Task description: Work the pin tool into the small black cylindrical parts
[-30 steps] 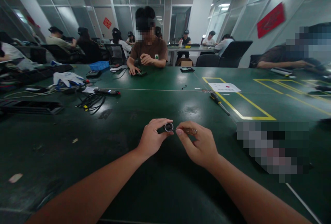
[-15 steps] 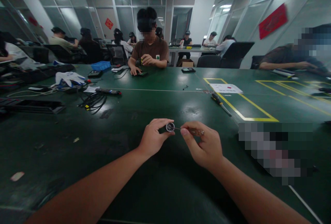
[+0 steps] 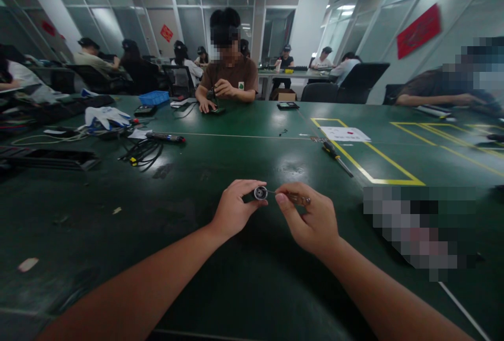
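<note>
Between the thumb and fingers of my left hand point(image 3: 233, 207) is a small round metal cup-like part point(image 3: 260, 193), its open end facing me and dark inside. My right hand point(image 3: 313, 220) pinches a thin-shafted tool point(image 3: 271, 192), perhaps a small screwdriver; its handle end lies along the fingers and is mostly hidden. The shaft's tip is at the right rim of the round part; whether it touches or enters, I cannot tell. Both hands are over the green table point(image 3: 220, 288).
A yellow-black screwdriver point(image 3: 337, 157) and a white sheet point(image 3: 345, 134) lie ahead on the right, with a blurred-out object point(image 3: 413, 231) nearer. To the left are black cables point(image 3: 144, 155), a pen-like tool point(image 3: 165, 138) and white gloves point(image 3: 107, 119). A co-worker point(image 3: 228, 76) sits opposite.
My hands keep nearly the same pose. The round part has tilted slightly, and the tool's shaft has shifted a little at its rim. The view has moved marginally.
</note>
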